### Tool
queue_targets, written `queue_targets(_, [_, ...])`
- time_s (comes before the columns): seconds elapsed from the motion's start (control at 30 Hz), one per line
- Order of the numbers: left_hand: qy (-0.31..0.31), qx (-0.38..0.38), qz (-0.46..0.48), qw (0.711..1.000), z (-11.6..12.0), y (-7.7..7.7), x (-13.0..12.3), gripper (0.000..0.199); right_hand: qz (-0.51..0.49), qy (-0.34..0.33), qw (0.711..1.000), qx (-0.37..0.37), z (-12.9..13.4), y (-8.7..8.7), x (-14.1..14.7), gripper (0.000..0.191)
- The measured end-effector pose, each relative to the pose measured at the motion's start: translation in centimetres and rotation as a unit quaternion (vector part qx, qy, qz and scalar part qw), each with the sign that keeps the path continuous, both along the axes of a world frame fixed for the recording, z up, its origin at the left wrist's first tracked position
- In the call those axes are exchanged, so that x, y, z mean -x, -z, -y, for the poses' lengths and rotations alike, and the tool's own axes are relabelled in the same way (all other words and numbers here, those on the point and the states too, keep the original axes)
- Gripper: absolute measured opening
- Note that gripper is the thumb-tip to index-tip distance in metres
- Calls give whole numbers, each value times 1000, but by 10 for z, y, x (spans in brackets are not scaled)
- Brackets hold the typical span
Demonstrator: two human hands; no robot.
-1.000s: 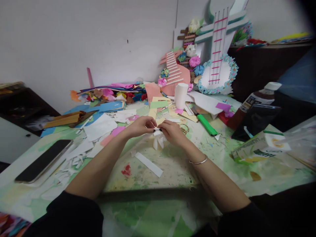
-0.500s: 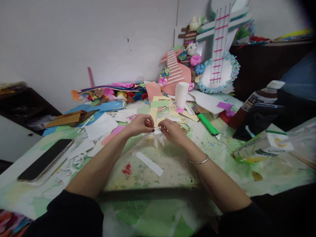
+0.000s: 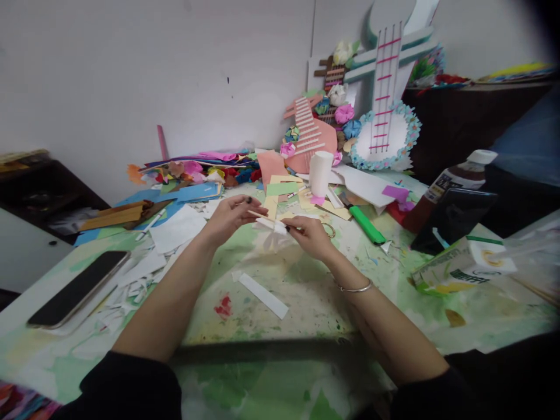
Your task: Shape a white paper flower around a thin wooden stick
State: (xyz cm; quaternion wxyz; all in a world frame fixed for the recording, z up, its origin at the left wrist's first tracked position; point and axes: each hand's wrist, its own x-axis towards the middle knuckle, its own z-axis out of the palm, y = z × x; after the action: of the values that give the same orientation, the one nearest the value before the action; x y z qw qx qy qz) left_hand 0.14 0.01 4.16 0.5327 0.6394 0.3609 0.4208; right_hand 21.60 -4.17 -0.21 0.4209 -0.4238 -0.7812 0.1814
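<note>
My right hand (image 3: 306,234) pinches a small white paper piece (image 3: 279,228) with loose strips hanging below it. A thin light stick (image 3: 261,216) runs from that paper toward my left hand (image 3: 234,217). The fingers of my left hand are bent near the stick's other end; whether they grip it is hard to tell. Below both hands a white paper strip (image 3: 263,296) lies flat on the stained table (image 3: 306,303). Gold-handled scissors (image 3: 329,230) show partly behind my right hand.
A black phone (image 3: 79,289) and white paper scraps (image 3: 177,229) lie left. A green cutter (image 3: 366,224), a drink carton (image 3: 466,265) and a bottle (image 3: 455,181) are right. A white roll (image 3: 321,174) stands behind my hands, near decorated paper instruments (image 3: 382,111).
My left hand has moved up and left, off the white paper, and its fingers have loosened. The thin stick now shows between the hands. The view has shifted slightly.
</note>
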Motion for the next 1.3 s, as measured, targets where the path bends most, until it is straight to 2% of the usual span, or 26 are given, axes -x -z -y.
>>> queue_targets(0.07, [42,30,52,997,1,10,4,55,-72,-3,997,35,-1,2,1,33])
queue_targets(0.17, [97,57,12,994,4,33,-2,56,-138,-13,987,82,-3,5,3,33])
queue_targets(0.2, [95,59,-5,994,5,40,-6,50,-153,-16,983,98,-3,6,4,33])
queue_targets(0.3, [21,42,9,999,9,51,-18,35,-205,-29,968,144,-2,7,7,35])
queue_targets(0.5, [1,59,62,996,15,50,-23,31,-274,-45,944,177,0,8,13,31])
queue_targets(0.8, [-2,78,86,993,27,44,-26,28,-365,-62,900,230,-3,18,16,32])
queue_targets(0.93, [-12,67,85,994,29,43,-27,28,-354,-51,911,202,-1,16,17,30])
queue_targets(1.07, [-25,60,70,995,26,49,-26,27,-330,-25,928,173,1,14,18,28])
queue_targets(1.3, [-12,63,95,993,25,54,-27,27,-299,-2,947,120,2,18,19,27])
